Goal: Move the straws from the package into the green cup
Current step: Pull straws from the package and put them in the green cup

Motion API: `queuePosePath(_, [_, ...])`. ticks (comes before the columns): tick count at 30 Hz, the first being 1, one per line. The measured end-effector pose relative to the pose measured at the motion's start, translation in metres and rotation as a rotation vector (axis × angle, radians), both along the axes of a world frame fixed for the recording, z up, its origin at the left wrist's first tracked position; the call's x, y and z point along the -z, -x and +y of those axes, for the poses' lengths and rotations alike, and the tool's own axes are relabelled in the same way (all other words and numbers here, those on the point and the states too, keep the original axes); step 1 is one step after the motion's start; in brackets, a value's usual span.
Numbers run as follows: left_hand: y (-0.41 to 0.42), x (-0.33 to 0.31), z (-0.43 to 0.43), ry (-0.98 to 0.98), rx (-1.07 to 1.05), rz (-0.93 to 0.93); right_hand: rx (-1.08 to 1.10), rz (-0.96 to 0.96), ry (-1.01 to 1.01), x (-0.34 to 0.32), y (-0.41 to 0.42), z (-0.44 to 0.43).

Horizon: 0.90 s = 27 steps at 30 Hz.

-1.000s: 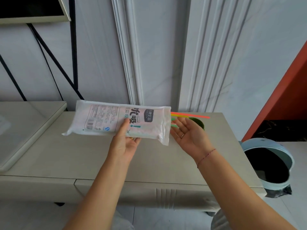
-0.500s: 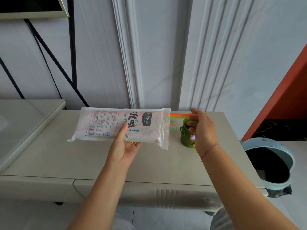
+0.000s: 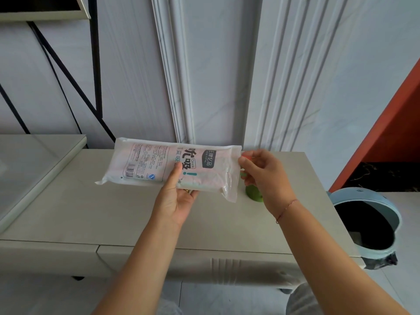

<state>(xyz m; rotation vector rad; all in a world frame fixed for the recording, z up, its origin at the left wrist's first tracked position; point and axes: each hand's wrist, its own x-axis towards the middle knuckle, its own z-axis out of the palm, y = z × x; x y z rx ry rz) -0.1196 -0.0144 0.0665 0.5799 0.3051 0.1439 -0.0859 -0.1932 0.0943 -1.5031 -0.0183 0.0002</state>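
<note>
A white plastic straw package point(image 3: 159, 163) with printed text is held level above the table. My left hand point(image 3: 176, 196) grips it from below, thumb on its front. At the package's open right end my right hand point(image 3: 263, 173) has its fingers curled round the tips of the straws point(image 3: 246, 158), where a bit of orange-red shows between them. The green cup point(image 3: 253, 193) stands on the table behind my right hand; only its lower part shows.
A beige cabinet top point(image 3: 91, 214) carries the cup. A second raised beige surface point(image 3: 34, 160) adjoins it on the left. A light blue bin point(image 3: 368, 221) with a dark liner stands at the right. Black metal frame legs point(image 3: 97, 64) run along the wall.
My right hand went from open palm near the sticking-out straws, over to the cup, then back to the package's open end, where its fingers closed on the straw tips. The package tilted slightly.
</note>
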Motion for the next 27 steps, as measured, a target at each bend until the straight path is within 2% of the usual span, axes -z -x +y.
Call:
queuePosePath(6, [-0.001,0.004,0.005,0.042,-0.014,0.019,0.002,0.013,-0.021,0.003,-0.002,-0.012])
queuePosePath(12, [0.0,0.009,0.022,0.087,-0.095,0.052,-0.084,0.02,-0.046,0.0,-0.008,-0.043])
queuePosePath(19, [-0.001,0.007,0.006,0.12,-0.075,0.075,-0.177,0.109,-0.462,0.008,-0.006,-0.028])
queuePosePath(23, [0.0,0.007,-0.007,0.098,-0.053,0.094,-0.203,0.115,-0.547,0.013,-0.003,-0.011])
queuePosePath(27, [0.0,0.008,-0.004,0.091,-0.073,0.113,-0.085,0.112,-0.556,0.013,-0.009,-0.013])
